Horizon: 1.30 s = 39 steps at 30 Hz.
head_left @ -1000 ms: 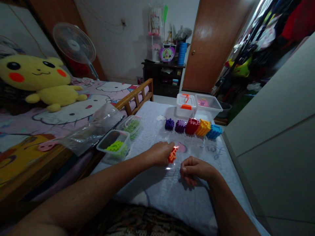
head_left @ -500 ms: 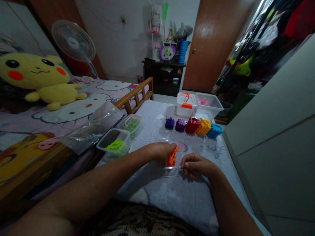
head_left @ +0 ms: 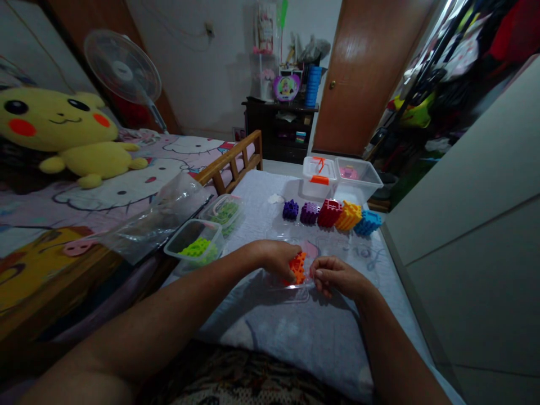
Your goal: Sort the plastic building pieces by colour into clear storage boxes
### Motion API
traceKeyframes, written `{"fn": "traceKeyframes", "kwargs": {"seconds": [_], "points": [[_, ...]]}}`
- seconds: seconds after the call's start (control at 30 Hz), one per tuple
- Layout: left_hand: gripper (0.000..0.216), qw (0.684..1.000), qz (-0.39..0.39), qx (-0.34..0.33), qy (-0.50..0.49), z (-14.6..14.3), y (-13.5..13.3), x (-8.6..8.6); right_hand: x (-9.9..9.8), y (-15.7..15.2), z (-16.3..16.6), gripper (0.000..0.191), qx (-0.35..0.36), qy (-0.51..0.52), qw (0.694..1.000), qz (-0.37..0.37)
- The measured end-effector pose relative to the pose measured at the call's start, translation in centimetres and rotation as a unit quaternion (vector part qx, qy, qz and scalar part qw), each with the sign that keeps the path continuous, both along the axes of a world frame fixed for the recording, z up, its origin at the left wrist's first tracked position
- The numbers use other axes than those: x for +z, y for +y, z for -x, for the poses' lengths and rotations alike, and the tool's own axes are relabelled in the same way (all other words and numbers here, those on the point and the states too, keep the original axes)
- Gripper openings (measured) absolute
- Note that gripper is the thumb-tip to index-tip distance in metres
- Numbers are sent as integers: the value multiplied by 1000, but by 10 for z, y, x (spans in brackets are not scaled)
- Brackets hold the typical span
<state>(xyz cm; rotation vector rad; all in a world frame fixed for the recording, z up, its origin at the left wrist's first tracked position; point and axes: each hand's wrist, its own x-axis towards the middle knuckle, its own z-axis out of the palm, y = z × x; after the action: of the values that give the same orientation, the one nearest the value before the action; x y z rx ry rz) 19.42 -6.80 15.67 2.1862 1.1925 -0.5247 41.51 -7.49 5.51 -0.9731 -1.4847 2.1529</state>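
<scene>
While I watch through the head camera, the far left shows a yellow plush toy (head_left: 63, 132) lying on the bed, well apart from the work. Just off the left edge of the cloth-covered desk (head_left: 295, 337) a crumpled clear bag (head_left: 160, 219) leans over. At that left edge stand two clear tubs: the near tub (head_left: 196, 250) holds bright green pieces, and the far tub (head_left: 223, 214) holds duller green ones.

Moving right, my left hand (head_left: 276, 260) reaches in over the middle of the desk. Its fingers are closed around the left side of an orange block (head_left: 297, 267). That block sits between both hands, just above a clear flat tray (head_left: 291, 288) lying on the cloth. My right hand (head_left: 337, 277) is directly right of the block, fingers curled and their tips against its right side. I cannot tell whether this hand truly grips the block or only touches it.

Beyond the hands, towards the far edge, a row of built cubes runs rightward: dark purple cube (head_left: 290, 210), violet cube (head_left: 310, 214), red cube (head_left: 329, 214), yellow cube (head_left: 349, 216), blue cube (head_left: 368, 223). Behind them, at the far edge, stand a lidded clear box (head_left: 319, 179) with an orange clasp and an open clear box (head_left: 360, 181).
</scene>
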Motion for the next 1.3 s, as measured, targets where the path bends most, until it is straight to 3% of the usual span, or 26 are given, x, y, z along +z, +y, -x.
{"fn": "traceKeyframes", "kwargs": {"seconds": [0.27,0.4,0.57,0.8,1.07,1.3], "points": [[74,995,-92,2,-46,0,-13,-12,-2,0,-1,43,-8,14,1000,-4],[65,990,-136,2,-44,-3,-22,-15,-2,0,0,44,-9,12,1000,-6],[40,987,-157,8,-44,-3,-25,-19,-2,1,-1,44,-12,11,1000,-5],[40,984,-164,2,-62,0,-22,-26,-3,1,-1,44,-13,10,1000,-6],[52,986,-151,4,-69,1,-23,-21,-6,1,-1,43,-9,21,1000,-4],[36,984,-170,3,-62,0,-25,-26,-9,3,-3,41,-7,23,1000,-8]]}}
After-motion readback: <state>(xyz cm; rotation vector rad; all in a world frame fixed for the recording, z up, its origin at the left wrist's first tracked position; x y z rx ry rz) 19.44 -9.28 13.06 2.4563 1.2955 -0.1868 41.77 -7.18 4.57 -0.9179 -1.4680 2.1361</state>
